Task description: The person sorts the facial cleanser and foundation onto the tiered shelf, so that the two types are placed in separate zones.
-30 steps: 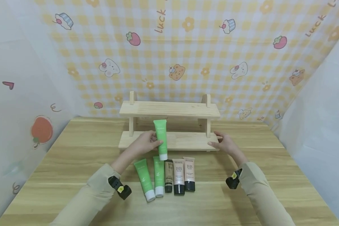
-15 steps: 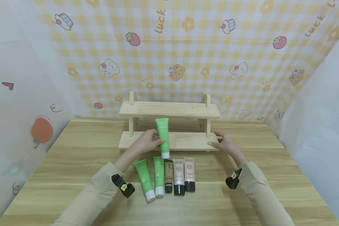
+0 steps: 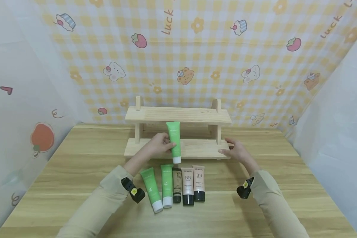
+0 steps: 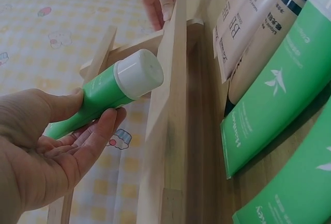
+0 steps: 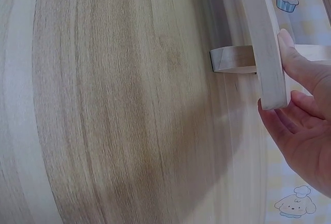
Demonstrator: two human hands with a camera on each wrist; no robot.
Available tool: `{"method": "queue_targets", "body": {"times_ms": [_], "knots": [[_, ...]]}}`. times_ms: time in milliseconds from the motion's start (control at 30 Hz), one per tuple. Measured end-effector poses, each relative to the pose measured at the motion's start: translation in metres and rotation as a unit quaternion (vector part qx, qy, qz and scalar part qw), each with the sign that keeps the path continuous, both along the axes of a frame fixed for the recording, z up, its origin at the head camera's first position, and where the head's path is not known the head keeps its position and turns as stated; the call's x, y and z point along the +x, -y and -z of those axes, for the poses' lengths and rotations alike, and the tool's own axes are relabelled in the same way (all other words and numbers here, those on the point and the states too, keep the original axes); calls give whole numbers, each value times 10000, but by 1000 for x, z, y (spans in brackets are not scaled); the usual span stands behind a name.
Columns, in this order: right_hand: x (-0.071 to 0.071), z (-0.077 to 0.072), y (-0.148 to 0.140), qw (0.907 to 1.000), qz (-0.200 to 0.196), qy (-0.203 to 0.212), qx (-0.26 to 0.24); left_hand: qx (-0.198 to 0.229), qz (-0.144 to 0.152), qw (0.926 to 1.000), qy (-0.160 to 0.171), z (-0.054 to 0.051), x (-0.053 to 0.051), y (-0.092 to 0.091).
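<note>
At the rack (image 3: 178, 114), left hand (image 3: 158, 145) pinches green tube (image 3: 174, 137), cap (image 3: 177, 160) down; right hand (image 3: 239, 152) grips rack's right end (image 5: 274, 87). Likely placing step; next calls for steady lowering onto lower shelf (image 3: 200, 148).

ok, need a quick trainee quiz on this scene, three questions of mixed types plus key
1. Which hand holds the green squeeze tube with a white cap?
2. True or false: the right hand grips the upper board of the two-tier pale wooden shelf.
3. How many green, brown and pink squeeze tubes lie on the wood-grain table in front of the shelf?

Key:
1. The left hand.
2. False; it grips the end of the lower board.
3. Five.
</note>
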State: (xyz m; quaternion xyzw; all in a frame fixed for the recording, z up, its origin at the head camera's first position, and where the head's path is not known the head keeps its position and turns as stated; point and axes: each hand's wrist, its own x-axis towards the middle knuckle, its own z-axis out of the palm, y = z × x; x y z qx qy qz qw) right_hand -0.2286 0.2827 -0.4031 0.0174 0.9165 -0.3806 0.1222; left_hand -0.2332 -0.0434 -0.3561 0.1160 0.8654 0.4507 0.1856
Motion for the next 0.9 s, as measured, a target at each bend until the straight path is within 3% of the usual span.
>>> {"method": "queue_targets", "body": {"times_ms": [300,900], "knots": [[0,1,0,10000,73,52,-24,-37,152,9998,-132,-6,-6,-6],[0,-1,1,10000,35,-9,-72,61,183,9996,-206,-17,-19,-15]]}}
